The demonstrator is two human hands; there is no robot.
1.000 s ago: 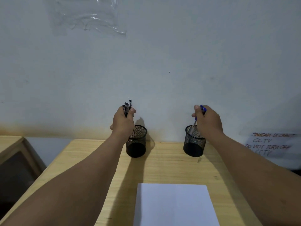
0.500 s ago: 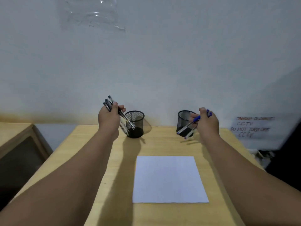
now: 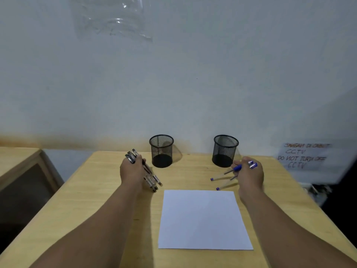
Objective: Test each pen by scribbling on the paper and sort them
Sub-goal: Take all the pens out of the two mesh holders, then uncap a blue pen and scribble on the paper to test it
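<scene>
My left hand (image 3: 132, 171) grips a bundle of black pens (image 3: 151, 178), their tips low over the wooden table just left of the white paper (image 3: 204, 219). My right hand (image 3: 250, 176) holds several blue pens (image 3: 225, 177) that fan out leftward, their ends touching or nearly touching the table above the paper's top right corner. Two black mesh pen cups stand at the table's back, the left cup (image 3: 161, 150) and the right cup (image 3: 225, 150); both look empty.
The wooden table (image 3: 100, 200) ends at a pale wall. A handwritten CCTV notice (image 3: 303, 155) hangs at the right. A lower wooden unit (image 3: 19, 171) stands to the left, and a clear plastic sheet (image 3: 110, 18) is stuck high on the wall.
Both hands lifted their pens out of the cups and came down toward me to the table. The view tilted down, showing the whole paper.
</scene>
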